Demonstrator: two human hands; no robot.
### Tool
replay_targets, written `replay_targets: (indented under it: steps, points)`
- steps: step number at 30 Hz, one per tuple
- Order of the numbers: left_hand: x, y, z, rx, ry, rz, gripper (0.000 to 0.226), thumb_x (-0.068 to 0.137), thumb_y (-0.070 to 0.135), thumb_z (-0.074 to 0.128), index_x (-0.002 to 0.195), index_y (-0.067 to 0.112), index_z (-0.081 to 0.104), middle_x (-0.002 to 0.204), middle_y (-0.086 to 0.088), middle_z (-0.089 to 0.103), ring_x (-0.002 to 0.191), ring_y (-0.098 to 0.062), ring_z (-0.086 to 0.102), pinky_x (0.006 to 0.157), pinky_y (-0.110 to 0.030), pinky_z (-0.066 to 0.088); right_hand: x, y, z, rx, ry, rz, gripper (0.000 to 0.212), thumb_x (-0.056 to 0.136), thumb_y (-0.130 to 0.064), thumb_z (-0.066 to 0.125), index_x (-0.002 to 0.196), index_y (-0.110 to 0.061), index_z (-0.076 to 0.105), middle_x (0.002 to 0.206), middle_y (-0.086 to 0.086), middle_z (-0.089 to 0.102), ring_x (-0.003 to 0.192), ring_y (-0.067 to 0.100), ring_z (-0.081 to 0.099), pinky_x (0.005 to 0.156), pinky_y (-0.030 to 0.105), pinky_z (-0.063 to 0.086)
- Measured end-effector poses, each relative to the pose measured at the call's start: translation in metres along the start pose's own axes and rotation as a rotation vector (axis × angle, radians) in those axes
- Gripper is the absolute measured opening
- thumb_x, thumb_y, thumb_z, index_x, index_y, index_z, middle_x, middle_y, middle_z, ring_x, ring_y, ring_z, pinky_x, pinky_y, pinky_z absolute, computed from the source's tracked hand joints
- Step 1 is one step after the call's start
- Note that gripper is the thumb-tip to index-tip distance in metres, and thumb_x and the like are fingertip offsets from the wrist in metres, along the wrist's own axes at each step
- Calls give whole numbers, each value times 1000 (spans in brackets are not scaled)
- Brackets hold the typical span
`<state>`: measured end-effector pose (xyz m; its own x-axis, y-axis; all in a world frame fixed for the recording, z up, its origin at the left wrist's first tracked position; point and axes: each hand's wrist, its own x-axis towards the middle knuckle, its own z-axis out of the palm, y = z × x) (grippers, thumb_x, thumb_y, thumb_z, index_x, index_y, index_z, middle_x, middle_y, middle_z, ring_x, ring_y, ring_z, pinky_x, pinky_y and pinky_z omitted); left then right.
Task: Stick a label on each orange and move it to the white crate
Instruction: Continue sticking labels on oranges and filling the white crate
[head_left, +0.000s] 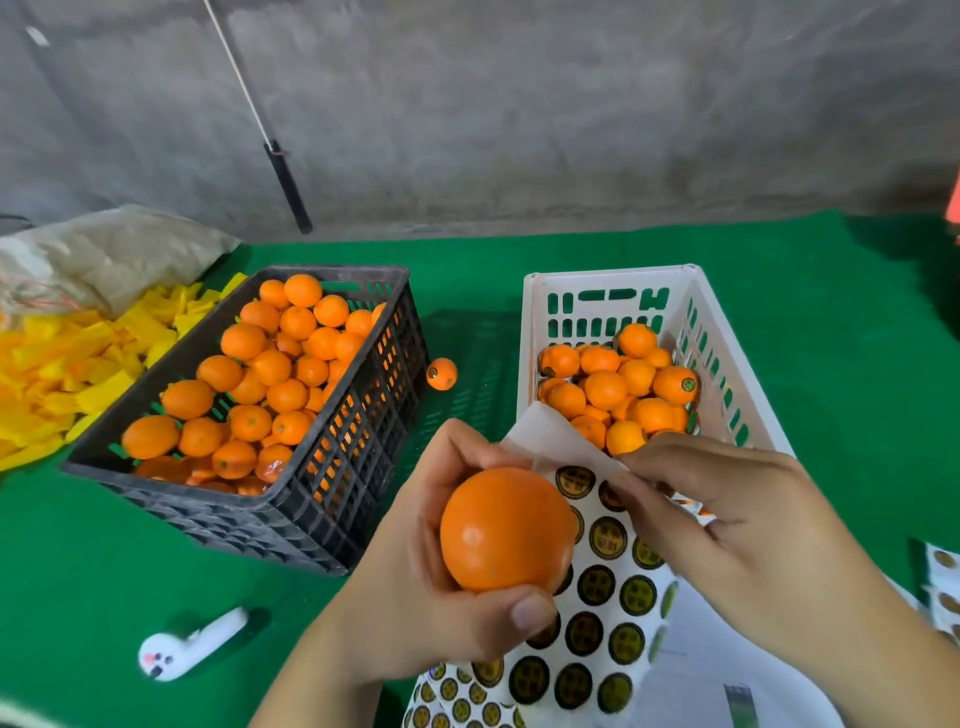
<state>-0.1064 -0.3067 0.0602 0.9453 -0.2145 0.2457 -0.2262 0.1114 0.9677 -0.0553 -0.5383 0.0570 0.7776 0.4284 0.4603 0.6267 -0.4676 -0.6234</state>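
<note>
the left hand (415, 587) cups a smooth, glossy round orange (506, 530), fingers curled behind it and thumb pressed across its lower front, holding it above the green cloth (831, 322). the right hand (737, 525) pinches the peeled-back corner of a white label sheet (602, 597) between fingertips and thumb; the sheet carries rows of round dark stickers with yellow print, its papery backing folded up in a crisp flap. just behind stands the white crate (602, 301), slotted plastic, partly filled with oranges, one showing a round sticker. to the left sits a black crate (363, 467) of latticed plastic, heaped with dimpled unlabelled fruit. a single labelled orange (441, 373) lies on the cloth between the two crates. a small white plastic gadget (189, 647) rests near the front left, and yellow strips (67, 364) pile beside a crinkled sack (104, 254).
</note>
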Motion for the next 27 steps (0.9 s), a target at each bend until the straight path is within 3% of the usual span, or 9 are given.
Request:
replay_targets:
  steps: [3,6,10,13,17,20,23,25,27]
  points:
    - [1,1,0,-9,-36,12,59,79,44,88,120,25,49,126,9,62,107,-19,71,78,-26,58,-1,2,-1,146,-21,47,23,101,-38,56,80,-40,66,74,-10,60,70,6,56,63,10,38]
    - [2,2,0,37,-60,31,63,80,47,86,123,21,48,128,10,61,107,-18,71,77,-26,59,0,2,-1,527,-54,170,15,96,-39,71,83,-34,77,74,-13,69,69,1,63,68,6,45]
    - [2,3,-3,93,-57,37,64,78,54,85,124,25,51,129,5,61,111,-23,69,77,-27,58,-1,9,2,1099,-22,546,49,57,-48,97,89,-14,82,81,10,75,73,20,72,66,23,59]
    - [3,2,-5,113,-63,44,63,78,54,84,123,26,50,129,7,61,113,-22,68,79,-25,57,1,10,0,956,55,543,30,70,-41,85,88,-17,82,79,8,74,69,18,67,63,21,56]
    - [3,0,-5,126,-77,25,62,77,56,84,123,29,51,129,8,61,111,-24,68,78,-27,57,-2,6,-5,599,24,301,29,78,-50,78,94,-25,81,66,1,59,56,3,51,55,9,40]
    - [4,-1,-5,136,-89,22,63,78,55,84,123,27,51,130,8,61,112,-23,67,79,-27,57,-2,8,-2,662,48,367,25,86,-43,76,86,-19,81,61,3,56,56,8,48,56,20,41]
    - [3,-4,-5,114,-71,13,63,78,51,86,122,24,50,129,7,62,111,-23,68,80,-28,58,-2,10,-1,689,270,506,15,91,-24,70,83,-17,81,57,5,55,55,16,47,57,26,40]
    - [2,-7,-6,74,-24,-29,64,74,48,90,120,26,51,131,0,62,111,-32,69,80,-39,60,-4,1,-1,507,525,418,15,94,-21,68,86,-23,80,63,-1,66,57,10,58,58,18,48]
    - [2,-11,-5,49,2,-69,68,71,46,93,120,25,51,133,-6,61,111,-39,68,82,-47,61,-5,-19,1,369,583,229,10,95,-35,68,93,-32,77,84,-9,75,75,4,70,72,11,52]
